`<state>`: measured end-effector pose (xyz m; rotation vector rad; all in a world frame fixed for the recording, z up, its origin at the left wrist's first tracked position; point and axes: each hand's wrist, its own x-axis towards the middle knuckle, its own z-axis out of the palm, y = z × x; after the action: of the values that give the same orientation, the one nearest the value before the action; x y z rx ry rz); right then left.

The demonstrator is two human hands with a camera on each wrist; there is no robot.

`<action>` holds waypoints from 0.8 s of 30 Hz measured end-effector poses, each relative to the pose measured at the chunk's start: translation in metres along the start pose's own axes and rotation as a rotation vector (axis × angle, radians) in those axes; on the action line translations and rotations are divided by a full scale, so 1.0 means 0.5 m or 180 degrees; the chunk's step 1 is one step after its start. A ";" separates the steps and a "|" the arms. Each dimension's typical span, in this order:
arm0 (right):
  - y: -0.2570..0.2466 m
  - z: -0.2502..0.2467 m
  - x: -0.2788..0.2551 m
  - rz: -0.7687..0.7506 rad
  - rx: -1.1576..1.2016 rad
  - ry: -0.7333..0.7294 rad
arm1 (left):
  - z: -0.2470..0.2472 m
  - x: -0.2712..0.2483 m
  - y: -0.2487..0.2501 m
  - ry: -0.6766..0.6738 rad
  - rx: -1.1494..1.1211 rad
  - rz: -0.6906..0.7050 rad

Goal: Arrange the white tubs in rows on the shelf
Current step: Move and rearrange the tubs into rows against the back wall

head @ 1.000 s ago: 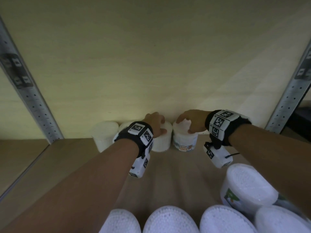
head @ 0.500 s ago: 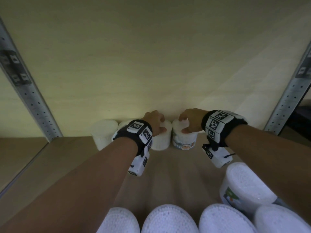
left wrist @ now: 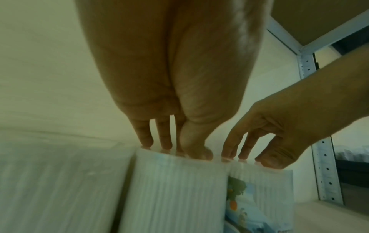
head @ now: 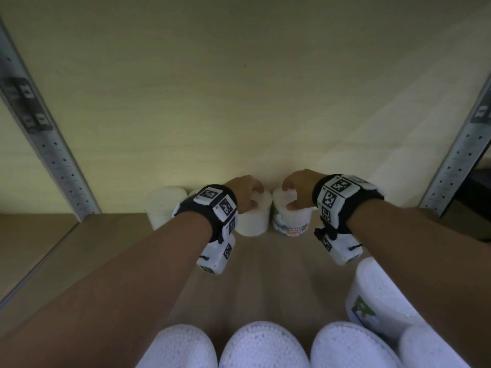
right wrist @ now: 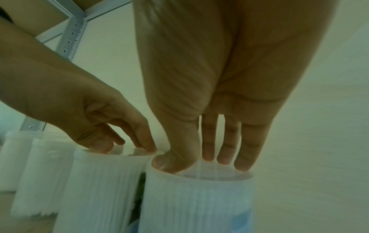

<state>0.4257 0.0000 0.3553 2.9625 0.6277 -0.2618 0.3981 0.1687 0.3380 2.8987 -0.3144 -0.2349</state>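
Left hand: the left hand point(head: 245, 191) is seen reaching to the far edge of the shelf, its fingertips point(left wrist: 146, 140) and thumb set down on the lid rim of a plain white tub point(head: 252, 217). The fingers are only lightly bent; the tub is touched from above, and a closed grip round it cannot be confirmed.
Right hand: the right hand point(head: 299, 188) is placed the same way on the labelled cotton bud tub point(head: 291, 219), with thumb and fingertips point(right wrist: 225, 157) spread across the lid. No curl round the tub wall is shown.
Held tubs: both are stood upright on the wooden shelf board point(head: 268, 274), side by side, touching or nearly so, against the pale back wall point(head: 239, 88).
Far row: two more white tubs are lined up to the left of the plain tub; the leftmost tub point(head: 163, 205) is seen clearly, the one beside it is mostly hidden by the left wrist band point(head: 212, 203).
Near row: four white lids are cut by the near edge of the picture, the middle lid point(head: 263, 346) among them.
Loose tub: another labelled tub point(head: 377, 296) is stood at the near right, just behind that row, partly covered by the right forearm.
Frame: perforated metal uprights are seen at left point(head: 53, 155) and right point(head: 457, 155).
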 end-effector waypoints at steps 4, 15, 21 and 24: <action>-0.007 -0.005 0.003 0.0015 -0.0037 -0.0053 | -0.016 0.002 0.000 -0.0189 0.0048 0.0163; -0.008 -0.008 0.030 0.0156 -0.0399 -0.0341 | 0.004 0.009 -0.001 0.0539 0.0070 -0.0322; -0.007 -0.006 0.029 0.0158 -0.0358 -0.0291 | 0.007 0.014 0.001 0.0349 0.0228 -0.0249; -0.006 -0.003 0.030 0.0126 -0.0351 -0.0274 | -0.004 0.006 0.004 0.0135 0.0039 -0.0129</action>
<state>0.4379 0.0088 0.3537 2.8377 0.5540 -0.3379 0.4009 0.1663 0.3400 2.9198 -0.2510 -0.1784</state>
